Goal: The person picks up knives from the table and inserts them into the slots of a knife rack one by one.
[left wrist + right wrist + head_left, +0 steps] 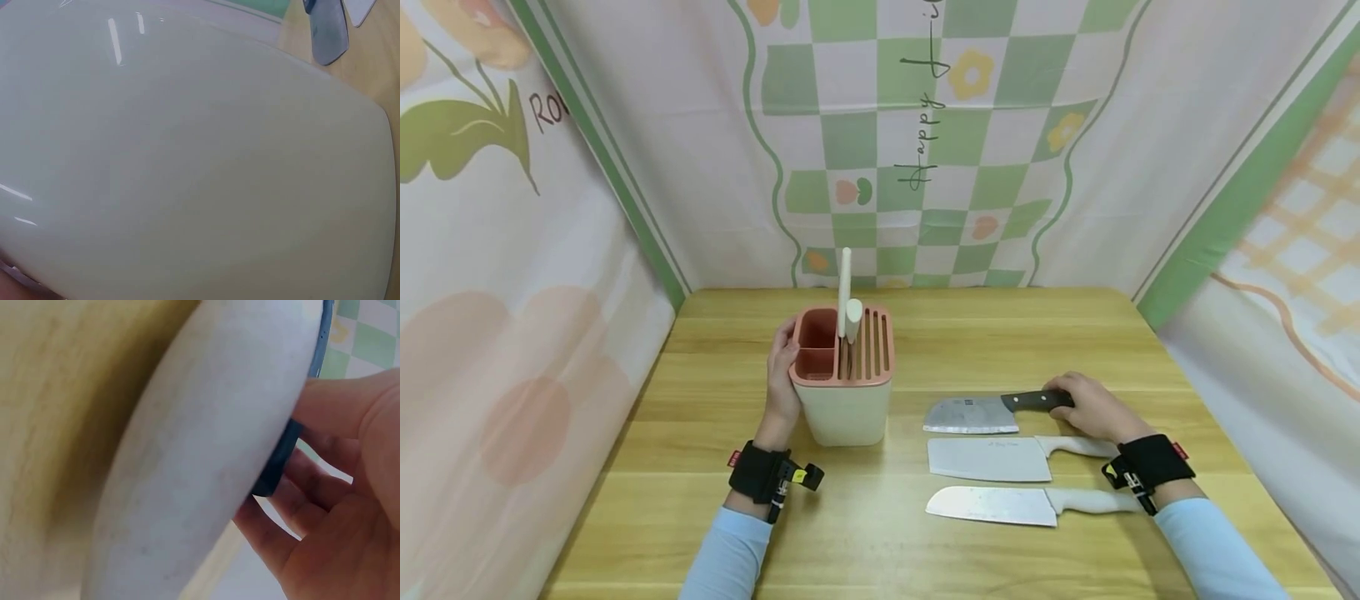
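Note:
A cream knife holder point(846, 412) with a coral slotted top stands left of centre; its side fills most of the left wrist view. My left hand point(782, 379) holds its left side, fingers along the upper edge. Two white handles point(846, 283) rise from its slots. On the right, my right hand point(1093, 407) grips the black handle of a wide-bladed kitchen knife point(972, 414), which lies flat with its blade pointing left. In the right wrist view, thumb and fingers surround the black handle point(279, 459), partly hidden behind a white handle point(206, 437).
Below the black-handled knife lie a white-handled cleaver point(988, 459) and a white-handled knife point(992, 505), blades also to the left. Two open compartments point(817, 327) take up the holder's left half. Patterned cloth point(910, 142) hangs behind the wooden table point(737, 333).

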`<state>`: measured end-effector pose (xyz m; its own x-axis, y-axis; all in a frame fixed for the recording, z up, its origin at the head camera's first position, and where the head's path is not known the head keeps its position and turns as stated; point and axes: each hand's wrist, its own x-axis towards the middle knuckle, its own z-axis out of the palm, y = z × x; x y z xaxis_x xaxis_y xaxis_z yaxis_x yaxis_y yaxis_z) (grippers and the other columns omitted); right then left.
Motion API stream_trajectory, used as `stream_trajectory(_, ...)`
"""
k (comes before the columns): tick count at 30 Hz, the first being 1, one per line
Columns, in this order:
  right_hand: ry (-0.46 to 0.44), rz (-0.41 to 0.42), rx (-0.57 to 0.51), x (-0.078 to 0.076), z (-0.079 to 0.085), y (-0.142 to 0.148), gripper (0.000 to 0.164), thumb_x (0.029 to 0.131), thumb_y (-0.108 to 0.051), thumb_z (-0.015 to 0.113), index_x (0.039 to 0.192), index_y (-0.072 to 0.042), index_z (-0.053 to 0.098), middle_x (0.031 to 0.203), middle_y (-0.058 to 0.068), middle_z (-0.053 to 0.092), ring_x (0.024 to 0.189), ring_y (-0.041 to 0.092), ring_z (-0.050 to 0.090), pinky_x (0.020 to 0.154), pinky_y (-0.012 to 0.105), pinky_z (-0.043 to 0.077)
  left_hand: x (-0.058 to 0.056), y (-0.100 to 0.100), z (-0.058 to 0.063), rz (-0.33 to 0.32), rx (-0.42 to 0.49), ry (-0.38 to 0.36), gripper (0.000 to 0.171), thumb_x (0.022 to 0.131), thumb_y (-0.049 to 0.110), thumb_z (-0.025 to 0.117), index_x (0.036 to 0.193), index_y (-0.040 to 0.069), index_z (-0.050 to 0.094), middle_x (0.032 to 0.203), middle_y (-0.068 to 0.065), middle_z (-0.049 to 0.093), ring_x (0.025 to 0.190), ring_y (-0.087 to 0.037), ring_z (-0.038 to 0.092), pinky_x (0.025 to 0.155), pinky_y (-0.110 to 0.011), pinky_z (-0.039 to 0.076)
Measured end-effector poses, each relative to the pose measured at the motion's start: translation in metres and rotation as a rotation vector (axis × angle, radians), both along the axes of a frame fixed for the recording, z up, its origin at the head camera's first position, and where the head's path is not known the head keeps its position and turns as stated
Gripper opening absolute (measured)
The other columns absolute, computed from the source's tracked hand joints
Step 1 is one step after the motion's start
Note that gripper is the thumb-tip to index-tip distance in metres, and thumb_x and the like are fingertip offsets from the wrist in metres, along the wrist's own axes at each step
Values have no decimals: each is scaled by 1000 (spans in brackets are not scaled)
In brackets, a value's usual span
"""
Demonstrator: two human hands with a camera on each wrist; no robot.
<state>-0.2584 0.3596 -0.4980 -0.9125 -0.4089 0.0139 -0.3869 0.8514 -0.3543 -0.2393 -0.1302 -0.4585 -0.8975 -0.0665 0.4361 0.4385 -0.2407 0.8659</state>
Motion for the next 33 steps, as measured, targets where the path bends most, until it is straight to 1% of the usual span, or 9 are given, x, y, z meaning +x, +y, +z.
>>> stream_trajectory(3,-7,0,1,0,1,1,35,86,-7,70,119,4,63,112,21,62,104,38,59,90,56,47,1,0,1,0,3,-3,59,91,26,34,144,-1,35,133,-9,48,117,-21,47,94,-24,46)
stream_trajectory(6,-21,-10,-35,2,2,2,35,87,-5,68,120,4,62,114,23,63,106,40,59,91,58,46,1,0,2,-1,-3,-7,59,91,25,33,144,-1,35,134,-10,48,117,-22,47,94,-24,46)
stream_trajectory(13,-58,-36,-108,0,8,9,35,87,-8,70,121,-2,63,117,21,65,109,39,60,93,58,44,1,-1,2,15,11,-3,57,91,23,33,142,-3,37,132,-10,49,117,-24,47,93,-24,45)
stream_trajectory(16,-73,-52,-124,3,12,14,36,88,-15,71,122,-7,64,118,18,66,107,34,60,90,51,46,1,-1,2,1,16,-8,57,92,24,35,143,-1,37,133,-11,49,118,-24,47,94,-25,46)
stream_trajectory(18,-82,-58,-148,5,16,17,37,89,-21,71,123,-10,65,117,16,66,103,29,60,86,43,48,2,-1,2,-6,19,-15,57,93,26,35,143,0,36,134,-12,48,118,-24,48,94,-25,46)
stream_trajectory(21,-111,-65,-209,8,22,20,40,90,-27,70,127,-10,63,116,15,66,93,21,58,76,31,46,2,0,1,-9,21,-27,57,92,27,36,144,1,36,135,-14,48,118,-23,49,94,-25,46)
stream_trajectory(23,-141,-76,-254,9,26,22,43,91,-29,69,129,-10,62,116,15,65,88,17,57,73,26,45,2,0,0,-7,22,-34,58,92,27,36,144,2,36,136,-14,47,119,-22,48,94,-24,47)
stream_trajectory(28,-211,-127,-353,10,37,22,46,90,-33,70,131,-13,61,120,14,63,90,15,58,74,25,46,3,-1,1,5,6,-50,57,93,28,35,144,3,36,138,-14,46,119,-23,47,95,-24,46)
stream_trajectory(33,-232,-172,-443,12,45,22,44,90,-31,71,129,-13,64,120,10,65,95,13,62,78,25,47,4,-1,1,3,8,-46,57,93,28,36,144,3,36,138,-14,46,120,-23,47,95,-25,46)
